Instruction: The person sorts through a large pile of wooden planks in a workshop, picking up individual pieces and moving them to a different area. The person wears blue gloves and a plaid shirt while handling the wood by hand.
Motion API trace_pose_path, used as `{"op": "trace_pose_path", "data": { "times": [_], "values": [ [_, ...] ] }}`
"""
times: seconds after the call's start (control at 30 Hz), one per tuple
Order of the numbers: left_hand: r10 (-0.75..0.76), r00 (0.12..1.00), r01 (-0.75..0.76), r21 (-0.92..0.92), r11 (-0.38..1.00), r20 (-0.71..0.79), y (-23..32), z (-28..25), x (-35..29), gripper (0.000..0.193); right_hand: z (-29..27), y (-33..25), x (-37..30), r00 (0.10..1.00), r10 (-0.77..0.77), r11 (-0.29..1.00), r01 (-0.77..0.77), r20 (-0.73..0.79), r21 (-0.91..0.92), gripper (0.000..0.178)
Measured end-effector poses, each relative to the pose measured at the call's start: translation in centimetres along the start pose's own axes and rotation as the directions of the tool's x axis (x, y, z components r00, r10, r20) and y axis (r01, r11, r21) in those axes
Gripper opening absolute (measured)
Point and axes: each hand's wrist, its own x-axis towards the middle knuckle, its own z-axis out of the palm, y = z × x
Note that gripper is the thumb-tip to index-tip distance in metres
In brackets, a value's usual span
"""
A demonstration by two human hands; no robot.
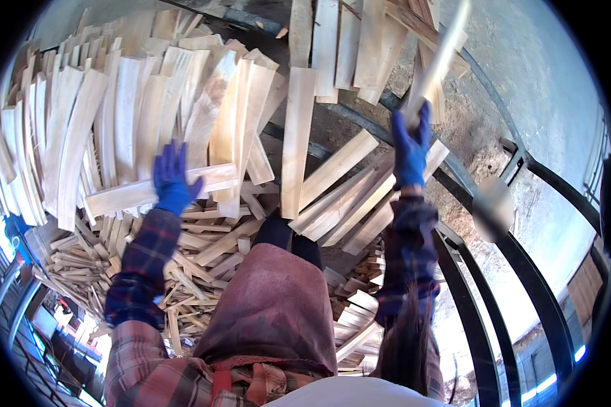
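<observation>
My left hand (pixel 173 182), in a blue glove, rests on a pale wooden slat (pixel 214 178) lying crosswise against the upright stack. Its fingers are stretched out and the thumb is spread, so it is open. To the right, my right hand (pixel 409 149), also blue-gloved, has the lower end of another wooden slat (pixel 441 57) between thumb and fingers. That slat points up and away and is blurred by motion. Between my hands one long slat (pixel 297 146) stands lengthwise, beside several slanting slats (pixel 343 197).
A dense row of upright slats (pixel 125 115) fills the left. Beneath it lies a heap of loose wood pieces (pixel 204 244). More slats (pixel 349 47) sit at the far middle. Dark metal bars (pixel 533 278) curve along the right, near a blurred round pale object (pixel 493 209).
</observation>
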Motion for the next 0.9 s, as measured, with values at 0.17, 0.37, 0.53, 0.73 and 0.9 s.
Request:
{"op": "trace_pose_path", "data": {
  "times": [0.17, 0.37, 0.53, 0.73, 0.9],
  "values": [
    [-0.05, 0.914, -0.056, 0.248, 0.967, 0.403, -8.9, 0.9, -0.6, 0.109, -2.6, 6.6, 11.9, 0.99, -0.007, 0.909, 0.064, 0.139, -0.412, 0.07],
    [-0.019, 0.815, -0.15, 0.243, 0.958, 0.579, -7.3, 0.8, 0.4, 0.115, -9.8, 13.4, 21.1, 0.945, 0.172, 0.849, -0.285, -0.277, -0.445, 0.105],
    [-0.057, 0.807, -0.067, 0.188, 0.98, 0.587, -8.8, 3.5, -1.5, 0.095, -4.7, 19.2, 17.1, 0.938, 0.336, 0.821, -0.336, -0.086, -0.461, 0.086],
    [0.161, 0.869, -0.172, -0.019, 0.985, 0.467, -6.7, 0.3, -1.0, 0.039, 0.5, 16.0, 15.7, 0.977, 0.188, 0.681, -0.06, 0.096, -0.729, 0.064],
    [0.253, 0.946, -0.123, -0.499, 0.858, 0.201, -0.2, -4.5, 3.0, 0.028, -5.4, 13.5, 25.4, 0.89, -0.436, 0.203, 0.241, 0.133, -0.949, 0.087]
  ]
}}
